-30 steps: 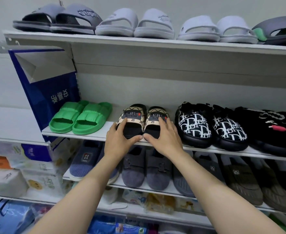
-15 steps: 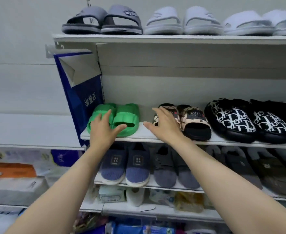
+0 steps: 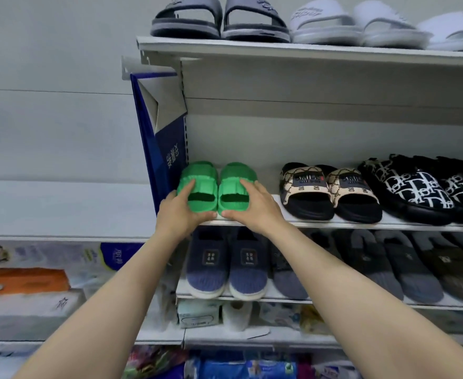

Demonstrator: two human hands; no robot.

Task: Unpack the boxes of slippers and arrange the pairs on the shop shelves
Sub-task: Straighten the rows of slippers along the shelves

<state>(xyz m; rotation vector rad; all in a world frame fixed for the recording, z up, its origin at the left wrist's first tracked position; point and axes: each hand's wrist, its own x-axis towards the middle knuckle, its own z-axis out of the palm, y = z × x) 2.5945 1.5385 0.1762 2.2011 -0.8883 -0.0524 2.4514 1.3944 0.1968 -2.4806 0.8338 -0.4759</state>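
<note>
At mid-frame we see the green slippers (image 3: 216,188) side by side at the left end of the middle shelf (image 3: 334,224). The left hand (image 3: 182,212) holds the left slipper in its grip, and the right hand (image 3: 252,206) holds the right slipper.

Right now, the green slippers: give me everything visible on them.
The green slippers are a bright green pair of open-toe slides with ruched straps, looking like moulded foam or rubber. They stand side by side, touching, toes toward the camera, at the left end of the middle shelf, next to a blue hanging bag. The left hand holds the left slide, the right hand the right one, thumbs at the toes.
</note>
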